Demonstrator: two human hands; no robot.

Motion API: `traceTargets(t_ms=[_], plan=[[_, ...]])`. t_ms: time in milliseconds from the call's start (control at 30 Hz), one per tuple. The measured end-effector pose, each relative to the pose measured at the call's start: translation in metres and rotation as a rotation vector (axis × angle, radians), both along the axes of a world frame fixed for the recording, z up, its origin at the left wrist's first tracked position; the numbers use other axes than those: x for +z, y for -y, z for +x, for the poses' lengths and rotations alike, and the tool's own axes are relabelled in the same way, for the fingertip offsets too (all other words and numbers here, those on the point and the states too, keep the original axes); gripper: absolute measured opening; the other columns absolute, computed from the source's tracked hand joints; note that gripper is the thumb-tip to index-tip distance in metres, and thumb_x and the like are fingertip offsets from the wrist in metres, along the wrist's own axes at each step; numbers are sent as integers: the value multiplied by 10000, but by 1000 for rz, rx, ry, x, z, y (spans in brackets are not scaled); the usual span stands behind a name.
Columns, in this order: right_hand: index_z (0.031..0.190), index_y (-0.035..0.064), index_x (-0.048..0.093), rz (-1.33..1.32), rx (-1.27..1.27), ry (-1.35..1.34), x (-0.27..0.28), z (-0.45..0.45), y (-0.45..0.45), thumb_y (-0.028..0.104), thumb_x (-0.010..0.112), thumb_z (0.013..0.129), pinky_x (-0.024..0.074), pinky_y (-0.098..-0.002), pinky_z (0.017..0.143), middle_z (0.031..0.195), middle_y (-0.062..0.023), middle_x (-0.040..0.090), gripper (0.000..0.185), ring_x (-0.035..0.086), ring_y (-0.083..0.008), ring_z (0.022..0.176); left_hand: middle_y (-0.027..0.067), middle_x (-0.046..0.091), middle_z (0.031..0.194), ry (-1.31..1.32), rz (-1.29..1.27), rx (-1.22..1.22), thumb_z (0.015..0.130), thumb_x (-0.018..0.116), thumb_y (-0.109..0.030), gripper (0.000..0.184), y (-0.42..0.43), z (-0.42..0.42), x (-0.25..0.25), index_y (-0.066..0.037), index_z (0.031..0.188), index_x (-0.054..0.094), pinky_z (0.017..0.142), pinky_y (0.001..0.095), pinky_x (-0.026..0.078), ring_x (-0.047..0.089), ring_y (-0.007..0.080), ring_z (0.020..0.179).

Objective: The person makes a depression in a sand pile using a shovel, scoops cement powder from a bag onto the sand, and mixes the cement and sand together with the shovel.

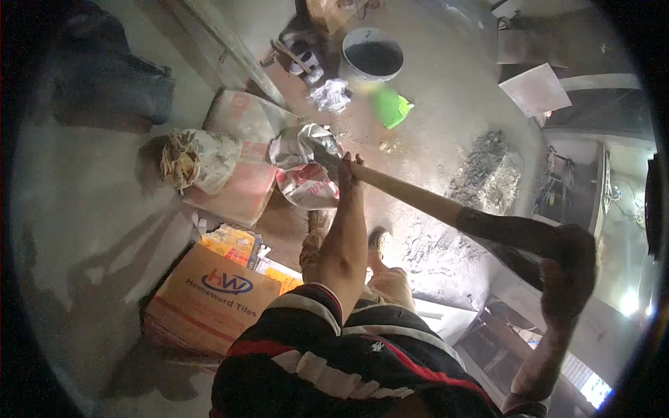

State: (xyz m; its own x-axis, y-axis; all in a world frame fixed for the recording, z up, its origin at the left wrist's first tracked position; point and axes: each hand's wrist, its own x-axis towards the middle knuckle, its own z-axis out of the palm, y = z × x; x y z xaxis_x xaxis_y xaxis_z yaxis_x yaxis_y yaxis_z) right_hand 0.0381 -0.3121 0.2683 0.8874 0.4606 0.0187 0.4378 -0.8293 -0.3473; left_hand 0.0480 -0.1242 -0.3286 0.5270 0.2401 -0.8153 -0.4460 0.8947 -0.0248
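Holds a long-handled tool (404, 191) slanting above the floor (446, 125), with fingers of the left hand (350, 168) closed around the wooden shaft (425, 200) near a crumpled bag (308, 187), and of the right hand (571, 273) around the dark handle (498, 228). Has a bucket (355, 73) farther ahead.

This looks like an indoor building site: tile carton (209, 299), sacks (240, 187), grey heap (491, 174) on the floor (439, 104).
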Motion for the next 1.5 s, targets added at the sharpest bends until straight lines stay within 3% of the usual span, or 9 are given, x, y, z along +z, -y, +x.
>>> traceTargets(t_ms=[200,333,600,700,867,933,1100,1267,1500], plan=[[1313,25,575,-312,-3,287,-14,94,-58,345,640,967,495,-258,690,1046,-90,658,476,612,-103,827,114,592,740,136,-14,-142,885,627,-57,204,-29,22,-44,-46,1072,546,687,437,579,632,283,670],[1064,80,596,-87,-282,-94,-12,120,-63,377,583,997,335,-217,441,734,39,527,305,430,-40,526,58,590,773,195,47,-207,828,685,-43,132,-16,37,-34,-31,913,584,654,385,551,615,266,661],[976,122,574,9,-212,91,-42,134,13,392,539,1011,307,-235,409,623,52,424,274,370,-38,471,25,412,716,8,-271,-219,855,634,-91,221,45,34,-94,-133,776,432,764,402,546,517,210,620],[997,98,585,66,-558,-277,-43,126,51,371,552,1001,343,-259,412,632,30,447,275,406,-66,470,27,414,726,161,65,-432,865,626,-92,208,62,12,-91,-138,772,445,746,414,538,494,202,608],[1156,32,603,-582,220,389,-102,100,152,59,602,819,526,-455,761,1057,-196,597,338,603,-347,893,8,412,704,167,226,-728,868,656,-132,256,64,-38,-114,-110,722,447,623,398,469,462,190,642],[978,48,597,187,-969,-351,-83,63,117,196,601,966,407,-279,426,704,-65,557,148,532,-132,521,14,413,693,100,74,-546,848,621,-65,236,95,-46,-124,-102,699,442,584,381,465,474,191,650],[997,-12,614,202,-719,-233,-140,49,202,254,607,987,407,-288,413,633,-13,520,266,464,-93,437,155,519,978,-116,108,-858,883,605,-115,443,79,-63,-148,55,1223,378,828,459,572,607,305,893],[957,16,588,301,-959,-416,-136,32,243,313,618,988,371,-271,395,581,18,486,300,449,-79,425,163,532,1030,-292,-144,-738,870,646,-97,425,111,-52,-88,27,1190,395,819,400,590,613,305,934],[945,41,608,406,-1013,-434,-198,-1,278,234,585,1001,351,-266,396,611,19,462,203,421,-74,450,143,555,1031,-289,841,-1262,896,631,-149,341,128,-89,-115,37,1143,489,843,409,546,598,283,934]])
